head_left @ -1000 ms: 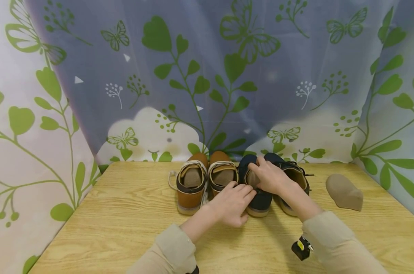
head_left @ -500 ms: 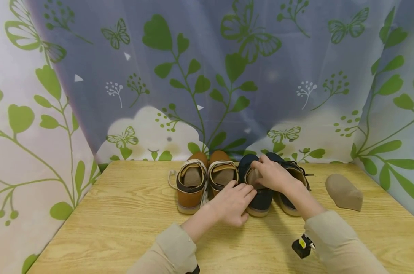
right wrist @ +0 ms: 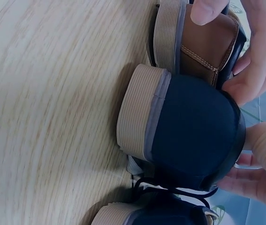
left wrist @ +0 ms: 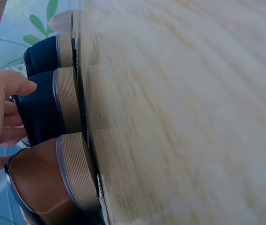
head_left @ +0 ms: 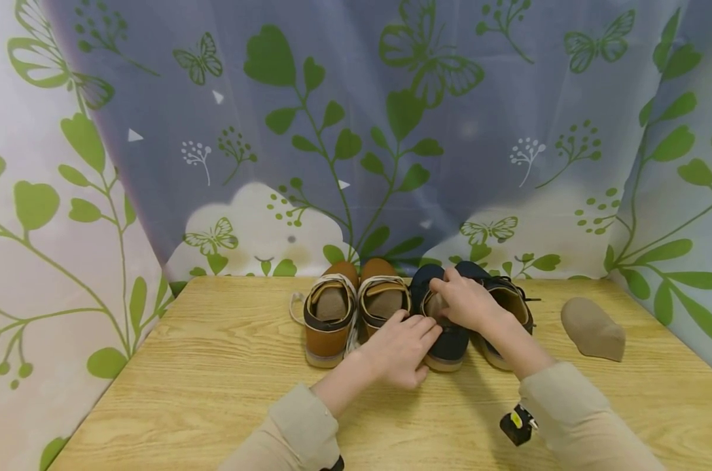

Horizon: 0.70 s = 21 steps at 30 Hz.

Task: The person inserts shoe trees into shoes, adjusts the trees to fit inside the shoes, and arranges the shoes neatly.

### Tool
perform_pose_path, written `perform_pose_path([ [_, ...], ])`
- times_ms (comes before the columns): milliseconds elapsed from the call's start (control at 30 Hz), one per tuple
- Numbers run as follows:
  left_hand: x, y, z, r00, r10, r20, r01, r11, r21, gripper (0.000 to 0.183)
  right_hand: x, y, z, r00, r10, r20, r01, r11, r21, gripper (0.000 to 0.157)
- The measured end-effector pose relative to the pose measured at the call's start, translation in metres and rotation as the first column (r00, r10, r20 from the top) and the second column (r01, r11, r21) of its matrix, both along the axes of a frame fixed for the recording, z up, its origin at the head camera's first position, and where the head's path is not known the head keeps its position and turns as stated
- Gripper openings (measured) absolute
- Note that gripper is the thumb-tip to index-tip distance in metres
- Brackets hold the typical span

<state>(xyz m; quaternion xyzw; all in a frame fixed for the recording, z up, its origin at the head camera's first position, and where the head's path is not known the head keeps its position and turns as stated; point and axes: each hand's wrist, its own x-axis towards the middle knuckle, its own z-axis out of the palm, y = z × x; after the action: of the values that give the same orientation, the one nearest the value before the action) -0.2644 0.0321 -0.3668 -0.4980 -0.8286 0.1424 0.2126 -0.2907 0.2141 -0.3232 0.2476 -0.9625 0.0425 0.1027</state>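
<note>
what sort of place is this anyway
Probably a small indoor booth for filming or practising tasks, though nothing names it: a wood-grain tabletop enclosed on three sides by a leaf-and-butterfly printed backdrop, with brown shoes and navy shoes lined up near its back edge.

No text, label or number is readable.
</note>
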Motion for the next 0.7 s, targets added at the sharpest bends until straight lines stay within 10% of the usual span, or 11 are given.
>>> perform_pose_path([
  [700, 0.0003, -0.0002, 0.0000, 1.000, -0.006, 0.005, 0.006, 1.000, 0.011, 0.062, -0.0039, -0.0012, -0.0034, 0.990, -0.057, -0.126, 0.070, 0.992, 0.103, 0.033],
])
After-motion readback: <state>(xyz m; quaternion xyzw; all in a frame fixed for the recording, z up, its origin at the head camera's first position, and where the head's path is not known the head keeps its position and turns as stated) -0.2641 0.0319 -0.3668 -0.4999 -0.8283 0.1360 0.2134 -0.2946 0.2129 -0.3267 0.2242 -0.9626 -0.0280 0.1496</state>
